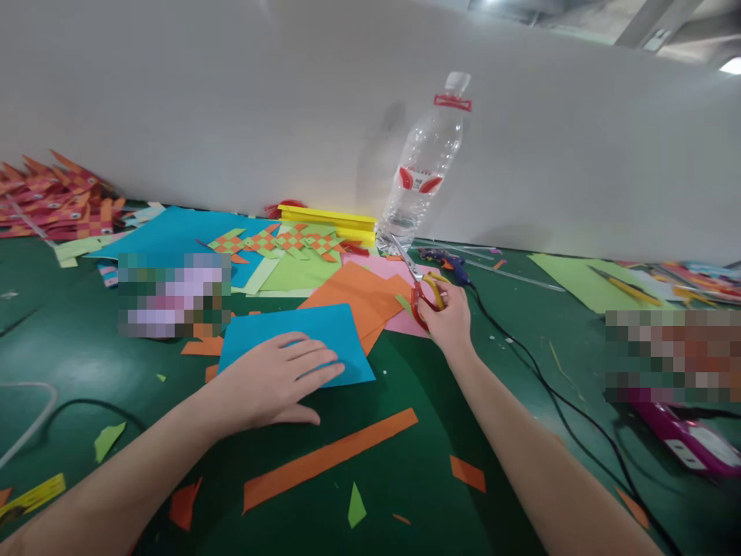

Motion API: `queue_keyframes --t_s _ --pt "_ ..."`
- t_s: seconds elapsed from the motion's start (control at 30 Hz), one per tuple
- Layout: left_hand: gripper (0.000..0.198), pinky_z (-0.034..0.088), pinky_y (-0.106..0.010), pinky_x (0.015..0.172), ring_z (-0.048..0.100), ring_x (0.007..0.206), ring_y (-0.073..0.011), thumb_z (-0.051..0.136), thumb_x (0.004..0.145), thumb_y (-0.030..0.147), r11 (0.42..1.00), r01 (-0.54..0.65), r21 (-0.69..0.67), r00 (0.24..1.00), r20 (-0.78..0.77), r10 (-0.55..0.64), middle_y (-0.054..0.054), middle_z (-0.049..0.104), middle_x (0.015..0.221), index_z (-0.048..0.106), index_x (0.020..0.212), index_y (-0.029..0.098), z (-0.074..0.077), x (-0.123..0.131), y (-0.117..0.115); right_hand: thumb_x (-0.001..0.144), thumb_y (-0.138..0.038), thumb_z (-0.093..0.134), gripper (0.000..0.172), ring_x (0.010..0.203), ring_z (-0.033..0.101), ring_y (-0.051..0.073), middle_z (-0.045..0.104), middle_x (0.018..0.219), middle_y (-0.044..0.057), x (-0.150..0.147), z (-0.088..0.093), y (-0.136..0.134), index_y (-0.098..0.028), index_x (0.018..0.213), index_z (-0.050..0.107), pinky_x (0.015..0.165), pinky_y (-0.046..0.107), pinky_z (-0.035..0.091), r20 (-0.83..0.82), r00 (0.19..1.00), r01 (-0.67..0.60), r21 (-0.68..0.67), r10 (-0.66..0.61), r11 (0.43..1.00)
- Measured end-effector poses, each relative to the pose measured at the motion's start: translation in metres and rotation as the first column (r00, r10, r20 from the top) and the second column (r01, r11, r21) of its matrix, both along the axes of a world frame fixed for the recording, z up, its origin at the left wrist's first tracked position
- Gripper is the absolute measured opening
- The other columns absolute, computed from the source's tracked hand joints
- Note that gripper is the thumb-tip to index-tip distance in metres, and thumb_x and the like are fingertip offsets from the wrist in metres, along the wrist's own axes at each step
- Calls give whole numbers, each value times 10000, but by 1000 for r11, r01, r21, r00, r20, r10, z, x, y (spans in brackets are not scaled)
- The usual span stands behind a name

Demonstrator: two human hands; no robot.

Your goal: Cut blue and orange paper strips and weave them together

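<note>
My left hand lies flat, fingers stretched out, on a folded blue paper sheet on the green table. My right hand is closed around the red and yellow handles of a pair of scissors, whose blades point up and away toward the bottle. The scissors rest over orange paper and pink paper. A long orange strip lies just in front of my left hand.
A clear plastic water bottle stands at the white wall beside a yellow box. A woven green-orange paper band lies on blue and green sheets. A glue gun with a black cord lies right. Paper scraps are scattered around.
</note>
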State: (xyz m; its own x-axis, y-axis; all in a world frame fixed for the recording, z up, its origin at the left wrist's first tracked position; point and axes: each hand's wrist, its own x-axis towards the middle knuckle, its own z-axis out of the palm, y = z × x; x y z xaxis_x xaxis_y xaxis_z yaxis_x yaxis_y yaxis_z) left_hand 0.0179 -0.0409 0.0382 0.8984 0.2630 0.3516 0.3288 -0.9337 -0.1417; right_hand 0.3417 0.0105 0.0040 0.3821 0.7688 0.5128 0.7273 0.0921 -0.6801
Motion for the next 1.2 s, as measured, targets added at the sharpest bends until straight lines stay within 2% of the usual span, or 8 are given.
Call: queue_keyframes --t_s 0.1,0.2,0.3,0.43,0.6,0.7,0.83,1.2 --pt "226 487 -335 815 656 881 -188 438 987 242 995 -81 53 997 7 81 -53 715 968 636 1077 182 -2 -3 1 647 -320 671 450 952 599 259 603 1115 117 -1 1 0 -189 1075 617 855 426 478 -8 1000 -2 -6 2 1000" --pt "184 506 -338 712 644 802 -190 471 963 177 956 -274 108 941 237 242 -54 686 854 644 902 173 6 -14 3 646 -321 668 428 955 598 266 611 1088 116 -2 1 0 -187 1050 623 861 438 474 1 1000 -6 11 6 1000" --pt "66 540 -360 697 630 783 -176 610 896 180 820 -563 101 676 627 387 -44 663 896 644 952 183 22 -31 2 642 -308 666 426 968 592 271 616 1068 117 -1 0 1 -185 1048 622 865 443 473 10 1000 -4 20 4 1000" --pt "289 546 -476 739 626 999 -265 531 921 180 755 -646 117 486 825 288 -2 629 1163 624 1189 230 36 -41 -4 651 -304 659 419 998 581 278 622 1083 122 1 -1 2 -192 1052 616 874 449 472 31 999 -19 31 18 999" --pt "534 491 -484 987 514 1237 -280 514 903 41 905 -393 162 745 633 210 -48 563 1303 459 1384 267 20 -19 -2 649 -310 652 404 1006 584 282 628 1086 120 0 -1 2 -195 1034 613 874 454 477 35 999 -29 37 27 999" --pt "437 366 -522 1089 418 1335 -280 323 959 23 948 -312 60 933 205 294 -133 574 1320 505 1340 136 -7 -3 6 658 -325 649 410 1007 589 276 627 1112 117 0 -3 3 -204 1048 610 867 447 487 7 999 -51 17 51 999" --pt "437 372 -468 1077 363 1371 -283 390 1001 358 917 -357 -176 934 -79 349 -116 453 1454 475 1381 159 -34 3 13 688 -330 638 433 986 617 257 622 1172 110 2 -6 4 -213 1101 587 881 442 495 -30 989 -145 -34 144 989" --pt "461 324 -479 1107 382 1363 -250 295 1016 369 820 -487 -301 863 -21 505 -112 438 1465 421 1418 181 -38 -11 27 671 -333 703 497 1150 575 288 585 1262 115 6 18 -7 -216 1131 559 982 484 450 233 832 -444 -266 504 856"
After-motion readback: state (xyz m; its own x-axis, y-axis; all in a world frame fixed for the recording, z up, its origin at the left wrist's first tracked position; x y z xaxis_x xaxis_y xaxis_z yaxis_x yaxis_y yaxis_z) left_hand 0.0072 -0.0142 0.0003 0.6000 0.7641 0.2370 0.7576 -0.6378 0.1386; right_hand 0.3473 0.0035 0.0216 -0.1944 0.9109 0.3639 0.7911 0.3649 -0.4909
